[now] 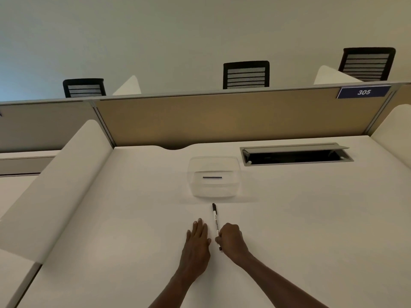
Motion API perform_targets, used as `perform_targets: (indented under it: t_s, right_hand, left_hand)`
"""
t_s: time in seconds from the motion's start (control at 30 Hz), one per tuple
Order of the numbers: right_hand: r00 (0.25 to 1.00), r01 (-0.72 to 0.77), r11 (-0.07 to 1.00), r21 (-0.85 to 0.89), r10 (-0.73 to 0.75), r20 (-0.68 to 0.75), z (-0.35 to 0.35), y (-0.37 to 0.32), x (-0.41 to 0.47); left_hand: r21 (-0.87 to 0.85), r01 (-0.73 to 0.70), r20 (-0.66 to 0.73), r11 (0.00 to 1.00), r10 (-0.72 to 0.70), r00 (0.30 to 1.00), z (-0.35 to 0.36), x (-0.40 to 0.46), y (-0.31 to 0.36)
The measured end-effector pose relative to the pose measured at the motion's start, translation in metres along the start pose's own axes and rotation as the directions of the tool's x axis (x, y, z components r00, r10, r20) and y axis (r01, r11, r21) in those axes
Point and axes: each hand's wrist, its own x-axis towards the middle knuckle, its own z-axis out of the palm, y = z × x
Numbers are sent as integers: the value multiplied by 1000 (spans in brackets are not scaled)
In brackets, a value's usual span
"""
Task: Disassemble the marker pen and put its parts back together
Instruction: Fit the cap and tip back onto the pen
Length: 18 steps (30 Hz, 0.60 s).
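Observation:
A white marker pen (215,221) with a black cap at its far end lies lengthwise on the white desk (300,218), pointing away from me. My right hand (231,240) is curled around the pen's near end, fingers closed on the barrel, with the black tail tip showing below the fingers. My left hand (198,235) lies flat on the desk just left of the pen, palm down, fingers together, holding nothing.
A clear plastic container (214,176) stands just beyond the pen, with a dark thin strip visible inside. An open cable hatch (295,155) sits at the back right. A tan partition (222,116) closes the desk's far side; white side dividers flank it.

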Motion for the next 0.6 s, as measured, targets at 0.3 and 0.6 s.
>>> perform_targets:
  t_s: [0.3, 0.6]
  right_hand:
    - [1000, -16, 1000, -12, 16, 15, 5, -3, 2]
    - [999, -39, 998, -43, 40, 30, 6, -3, 1]
  left_hand:
    - [84, -37, 25, 996, 35, 999, 9, 0, -12]
    - [80, -30, 53, 996, 26, 998, 5, 1, -13]
